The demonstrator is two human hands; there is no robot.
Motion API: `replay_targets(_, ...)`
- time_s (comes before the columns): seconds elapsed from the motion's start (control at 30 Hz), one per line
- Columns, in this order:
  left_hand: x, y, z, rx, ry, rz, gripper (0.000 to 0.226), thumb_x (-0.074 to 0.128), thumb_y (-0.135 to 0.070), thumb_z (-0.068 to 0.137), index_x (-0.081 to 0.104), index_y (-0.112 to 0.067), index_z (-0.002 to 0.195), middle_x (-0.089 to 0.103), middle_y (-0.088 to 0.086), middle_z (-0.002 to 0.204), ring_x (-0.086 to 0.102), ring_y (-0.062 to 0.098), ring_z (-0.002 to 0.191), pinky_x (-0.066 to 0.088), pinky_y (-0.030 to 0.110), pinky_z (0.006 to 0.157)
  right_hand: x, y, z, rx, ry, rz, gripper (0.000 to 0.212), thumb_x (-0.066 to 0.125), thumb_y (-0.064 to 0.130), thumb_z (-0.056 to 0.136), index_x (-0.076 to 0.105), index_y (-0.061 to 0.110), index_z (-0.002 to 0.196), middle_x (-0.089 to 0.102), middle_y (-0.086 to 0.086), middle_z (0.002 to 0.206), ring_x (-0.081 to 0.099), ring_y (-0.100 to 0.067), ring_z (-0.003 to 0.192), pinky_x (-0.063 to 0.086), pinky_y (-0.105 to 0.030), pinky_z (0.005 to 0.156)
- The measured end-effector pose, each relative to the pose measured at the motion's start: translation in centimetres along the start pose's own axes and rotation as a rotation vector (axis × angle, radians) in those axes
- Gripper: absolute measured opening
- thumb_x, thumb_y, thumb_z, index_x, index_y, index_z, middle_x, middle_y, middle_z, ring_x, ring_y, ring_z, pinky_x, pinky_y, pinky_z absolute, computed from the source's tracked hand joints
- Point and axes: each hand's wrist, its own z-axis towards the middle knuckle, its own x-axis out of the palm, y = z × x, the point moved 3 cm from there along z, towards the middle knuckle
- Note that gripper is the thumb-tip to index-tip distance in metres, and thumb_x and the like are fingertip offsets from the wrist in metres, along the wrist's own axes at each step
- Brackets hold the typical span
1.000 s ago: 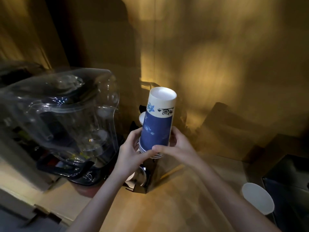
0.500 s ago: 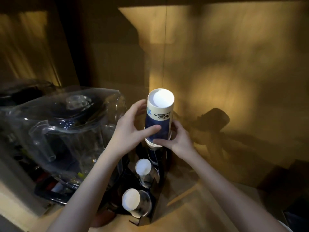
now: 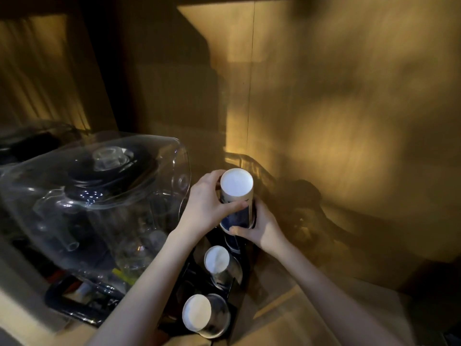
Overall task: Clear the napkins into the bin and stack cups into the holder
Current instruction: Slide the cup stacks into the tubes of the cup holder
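A stack of blue-and-white paper cups (image 3: 236, 196) stands upside down, white base up, in the rear slot of a black cup holder (image 3: 197, 268). My left hand (image 3: 207, 208) wraps the stack's upper part from the left. My right hand (image 3: 262, 228) grips its lower rim from the right. Two more slots in front each hold a cup stack with a white base showing (image 3: 216, 258) (image 3: 197, 312). No napkins or bin are in view.
A large clear blender jug (image 3: 99, 203) with a dark lid stands close on the left of the holder. A wooden wall (image 3: 324, 121) rises right behind. The wooden counter (image 3: 287, 320) extends to the lower right.
The cup stack has gone lower into the holder's rear slot. Both hands have stayed on it and moved down with it; the view has tilted further down.
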Motion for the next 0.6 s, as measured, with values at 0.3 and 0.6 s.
replay_targets(0.3,3.8,3.6,-0.3,-0.121,0.064,0.008,0.067,0.079,-0.033,0.066,0.049,-0.014,0.122,0.053,0.007,0.121,0.048,0.012,0.106,0.03,0.017,0.083,-2.4,1.1,0.0,-0.031,-0.13,0.209,0.037,0.062,0.019,0.083,0.054,0.022,0.12,0.061,0.0,0.12,0.056,-0.014,0.111,0.046,-0.029,0.096)
replay_targets(0.6,5.6,5.8,-1.2,-0.188,0.111,0.026,0.073,0.077,-0.027,0.07,0.038,-0.014,0.13,0.056,0.009,0.126,0.051,0.025,0.118,0.037,0.022,0.085,-0.6,-0.3,0.7,-0.099,-0.019,-0.148,0.038,0.061,0.025,0.084,0.055,0.014,0.12,0.062,-0.005,0.116,0.056,-0.014,0.107,0.04,-0.021,0.086)
